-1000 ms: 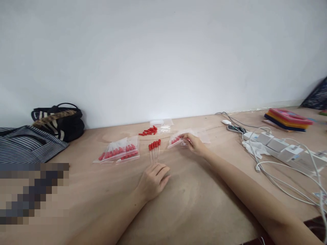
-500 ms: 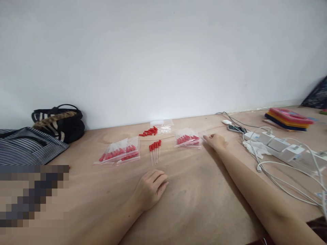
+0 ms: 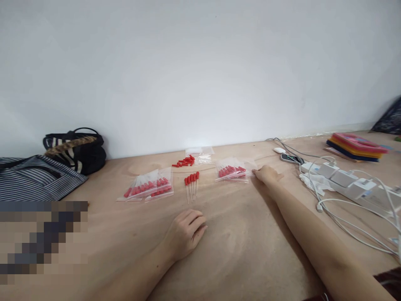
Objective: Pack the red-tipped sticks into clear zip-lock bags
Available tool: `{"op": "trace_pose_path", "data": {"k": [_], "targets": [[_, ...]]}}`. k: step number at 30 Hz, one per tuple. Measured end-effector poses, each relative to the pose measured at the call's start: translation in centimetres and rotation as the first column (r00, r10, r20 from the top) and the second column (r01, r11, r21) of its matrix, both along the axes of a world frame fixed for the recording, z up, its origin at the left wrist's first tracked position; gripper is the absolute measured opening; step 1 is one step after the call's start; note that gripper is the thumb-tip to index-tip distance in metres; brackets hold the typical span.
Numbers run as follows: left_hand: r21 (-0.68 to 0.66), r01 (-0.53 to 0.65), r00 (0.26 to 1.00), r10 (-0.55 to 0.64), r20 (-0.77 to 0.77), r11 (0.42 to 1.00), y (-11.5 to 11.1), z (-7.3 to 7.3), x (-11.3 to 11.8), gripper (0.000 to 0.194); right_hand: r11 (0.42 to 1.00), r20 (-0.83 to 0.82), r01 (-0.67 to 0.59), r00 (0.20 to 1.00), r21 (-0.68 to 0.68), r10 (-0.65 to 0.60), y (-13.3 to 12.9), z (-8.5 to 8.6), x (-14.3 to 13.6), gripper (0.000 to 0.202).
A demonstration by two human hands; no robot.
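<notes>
— Head view: where's the right hand [image 3: 267, 173]?
— Flat on the wooden table [image 3: 244, 234], fingers loose, fingertips at the edge of a clear bag of red-capped pieces [image 3: 232, 172]; it grips nothing.
— And the left hand [image 3: 184, 232]?
— Resting palm down, fingers loosely curled, empty, just short of a row of loose red-tipped droppers [image 3: 191, 184].
— Around them?
— Two more filled bags [image 3: 147, 189] to the left, loose red caps [image 3: 184, 161] behind, a power strip [image 3: 341, 179] with cables to the right.

We see a flat clear plastic zip bag of red-capped droppers [image 3: 232, 172] lying toward the counter's far edge, our right hand [image 3: 267, 174] touching its right end.
</notes>
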State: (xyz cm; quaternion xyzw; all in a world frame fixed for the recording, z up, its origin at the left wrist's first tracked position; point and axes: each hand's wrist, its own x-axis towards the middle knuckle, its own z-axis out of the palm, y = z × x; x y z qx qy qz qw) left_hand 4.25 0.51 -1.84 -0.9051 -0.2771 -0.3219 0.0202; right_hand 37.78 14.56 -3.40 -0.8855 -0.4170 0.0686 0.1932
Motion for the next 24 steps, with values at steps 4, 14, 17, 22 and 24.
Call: {"op": "trace_pose_path", "data": {"k": [4, 14, 17, 22, 24], "targets": [[-0.020, -0.008, 1.000, 0.008, -0.010, 1.000, -0.1, 0.1, 0.0, 0.012, 0.997, 0.032, -0.012, 0.999, 0.072, 0.009, -0.4, 0.4, -0.3, 0.023], [0.110, -0.193, 0.966, 0.169, 0.196, 0.975, 0.3, 1.6, -0.7, 0.027, 0.222, 0.218, -0.545, 0.627, 0.809, 0.747, -5.5, 4.4, -8.2, 0.014], [0.241, -0.293, 0.902, 0.183, 0.392, 0.925, -0.1, 3.5, -2.1, 0.030, 0.121, -0.064, -0.586, 0.118, 0.801, 0.991, -8.8, 5.0, -12.6, 0.021], [0.165, -0.283, 0.878, 0.186, 0.441, 0.945, -1.1, 5.2, -4.3, 0.018, 0.302, -0.497, -0.691, -0.095, 0.657, 0.863, -10.7, 3.0, -16.1, 0.033], [0.041, -0.219, 0.945, 0.202, 0.257, 0.975, -1.4, 4.6, -4.2, 0.011, 0.386, -0.471, -0.733, 0.102, 0.560, 0.876, -10.5, 1.8, -16.6, 0.025]]}}
